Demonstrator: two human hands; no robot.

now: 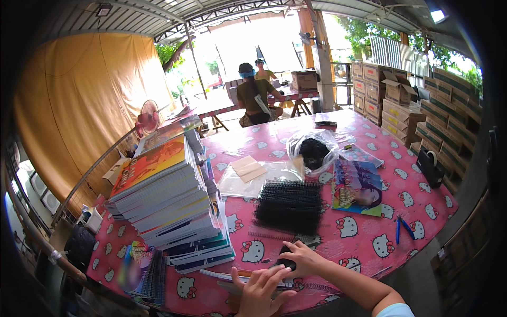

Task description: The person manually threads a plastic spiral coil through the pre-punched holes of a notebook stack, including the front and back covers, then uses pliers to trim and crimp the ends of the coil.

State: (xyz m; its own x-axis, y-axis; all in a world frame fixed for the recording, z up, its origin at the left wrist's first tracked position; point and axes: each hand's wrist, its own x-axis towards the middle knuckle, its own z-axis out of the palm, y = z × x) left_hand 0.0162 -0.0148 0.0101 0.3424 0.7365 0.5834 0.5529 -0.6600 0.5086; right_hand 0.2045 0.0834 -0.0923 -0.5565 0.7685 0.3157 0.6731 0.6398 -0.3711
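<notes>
My left hand (262,289) lies with spread fingers over a thin booklet (226,276) at the table's near edge. My right hand (305,259) is closed around a small black object (287,258), its kind hidden by the fingers, just above the booklet's edge. A thin dark spiral coil (317,287) sticks out to the right of the booklet. Beyond my hands lies a dense pile of black spiral binding coils (288,207). Left of them rises a tall stack of unbound booklets (163,195).
Spiral-bound notebooks (148,277) lie front left. Blue-handled pliers (398,230), a colourful cover (358,187) and a black tape dispenser (430,167) are on the right. A plastic bag (312,151) holds black material. Two people sit beyond; cartons (449,121) are stacked at right.
</notes>
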